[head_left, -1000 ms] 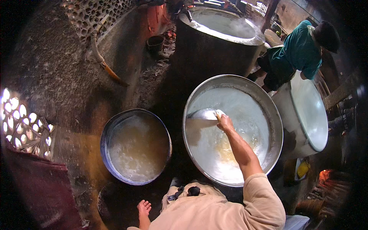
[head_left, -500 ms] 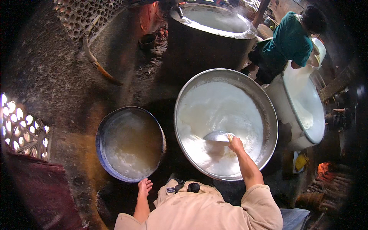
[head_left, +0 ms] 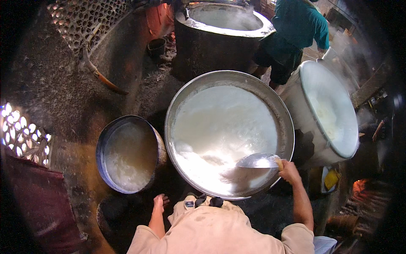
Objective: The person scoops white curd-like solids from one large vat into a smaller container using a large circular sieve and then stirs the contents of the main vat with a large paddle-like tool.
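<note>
Workroom (head_left: 67, 93), one steel pan (head_left: 285, 126), one scoop (head_left: 259, 161) in right grip (head_left: 290, 172), left grip (head_left: 160, 201) seemingly loose

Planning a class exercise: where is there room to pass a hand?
Between the blue-rimmed pan, metal basin and left hand, a dark gap, depth unclear, looks passable. Crowded: the basin's right side, with the white tub, right hand and ladle.

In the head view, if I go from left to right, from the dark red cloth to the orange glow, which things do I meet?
Dark red cloth → blue-rimmed vessel → large metal basin → right hand → pale tub → orange glow.
</note>
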{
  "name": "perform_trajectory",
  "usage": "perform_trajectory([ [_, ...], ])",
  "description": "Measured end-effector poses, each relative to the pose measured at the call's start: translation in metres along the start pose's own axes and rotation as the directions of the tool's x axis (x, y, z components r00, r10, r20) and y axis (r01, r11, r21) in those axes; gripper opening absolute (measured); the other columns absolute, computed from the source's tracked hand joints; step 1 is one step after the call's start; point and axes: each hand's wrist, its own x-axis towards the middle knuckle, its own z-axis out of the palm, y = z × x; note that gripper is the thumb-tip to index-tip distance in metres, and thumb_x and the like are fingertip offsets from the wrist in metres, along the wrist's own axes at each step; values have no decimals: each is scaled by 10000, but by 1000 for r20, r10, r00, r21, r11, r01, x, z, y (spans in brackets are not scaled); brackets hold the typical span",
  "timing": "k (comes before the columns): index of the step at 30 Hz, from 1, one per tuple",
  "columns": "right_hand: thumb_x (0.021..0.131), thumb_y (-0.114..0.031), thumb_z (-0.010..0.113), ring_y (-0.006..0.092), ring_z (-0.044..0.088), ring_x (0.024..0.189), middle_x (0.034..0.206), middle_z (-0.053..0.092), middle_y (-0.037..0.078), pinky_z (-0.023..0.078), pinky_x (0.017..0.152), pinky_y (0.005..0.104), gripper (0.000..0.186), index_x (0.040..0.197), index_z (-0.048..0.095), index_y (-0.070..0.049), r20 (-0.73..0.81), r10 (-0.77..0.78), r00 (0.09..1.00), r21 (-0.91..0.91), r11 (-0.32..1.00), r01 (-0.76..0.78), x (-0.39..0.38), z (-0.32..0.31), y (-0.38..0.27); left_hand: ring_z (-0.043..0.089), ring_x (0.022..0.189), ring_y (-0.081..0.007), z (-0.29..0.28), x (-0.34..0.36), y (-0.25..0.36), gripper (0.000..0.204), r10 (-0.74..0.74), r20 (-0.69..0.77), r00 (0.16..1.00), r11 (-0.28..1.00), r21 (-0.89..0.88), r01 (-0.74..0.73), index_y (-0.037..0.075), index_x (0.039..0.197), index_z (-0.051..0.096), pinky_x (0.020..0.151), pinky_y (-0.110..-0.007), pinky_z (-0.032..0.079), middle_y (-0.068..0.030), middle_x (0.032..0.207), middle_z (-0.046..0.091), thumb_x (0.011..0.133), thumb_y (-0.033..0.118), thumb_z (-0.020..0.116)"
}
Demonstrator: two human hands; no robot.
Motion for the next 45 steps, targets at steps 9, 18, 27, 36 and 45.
perform_trajectory([
  [9,785,-205,610,438,599,888,926,630,234,481,756,511,426,1180,467,-138,-286,259,923,-47,958,-283,81,-49,33,576,871,-271,-6,-45,-86,265,-55,-159,986,998,-1,56,110,1032,606,705,-498,451,-99,962,594,795,218,554],
  [18,788,-184,566,407,621,863,905,640,237,496,762,471,271,989,582,-2,-262,315,912,51,949,-313,135,59,33,583,732,-212,-11,-70,-77,293,22,-151,988,986,-158,-46,138,1103,536,658,-401,444,-68,909,621,843,274,524],
  [27,726,-138,612,246,614,466,577,614,144,491,433,378,207,879,620,2,-130,203,971,264,951,-163,101,154,9,591,689,-197,-29,-41,-55,308,19,-77,997,996,-85,-25,123,1112,535,640,-365,459,-68,910,622,848,282,528],
  [36,654,-83,622,212,593,457,604,616,116,492,404,353,310,952,606,-2,93,297,950,426,851,-307,43,193,-108,617,823,-226,-17,4,39,378,52,18,998,999,-17,-51,111,1190,504,721,-393,461,-106,1072,613,865,304,517],
  [45,655,-6,606,172,551,459,676,552,78,502,408,325,459,1102,500,14,300,94,949,598,757,-264,8,144,-213,615,773,-226,-46,52,48,329,-35,42,999,989,-139,40,133,1144,531,667,-391,465,-75,981,625,856,292,545],
])
